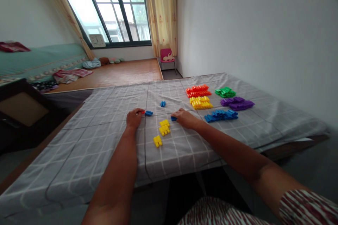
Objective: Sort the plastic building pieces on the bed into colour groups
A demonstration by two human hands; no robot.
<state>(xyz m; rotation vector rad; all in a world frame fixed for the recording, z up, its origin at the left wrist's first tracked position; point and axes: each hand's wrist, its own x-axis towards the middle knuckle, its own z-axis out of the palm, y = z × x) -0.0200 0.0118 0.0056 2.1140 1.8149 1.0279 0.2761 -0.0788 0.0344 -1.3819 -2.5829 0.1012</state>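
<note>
My left hand (134, 117) rests on the table with its fingers closed on a red building block (143, 112), only part of which shows. A blue block (149, 113) lies right against the red one. On the other side, my right hand (182, 117) pinches a blue building block (173, 118) at the cloth. Between and beyond the hands sits another small blue block (163, 104). Several yellow blocks lie nearer to me: a joined-looking group (164, 127) and a separate yellow block (157, 141).
Sorted piles stand at the right: red blocks (198, 91), yellow blocks (201, 102), green blocks (225, 92), purple blocks (237, 103) and blue blocks (221, 115). A grey checked cloth (105, 140) covers the table. Behind are a pink chair (166, 55) and a window.
</note>
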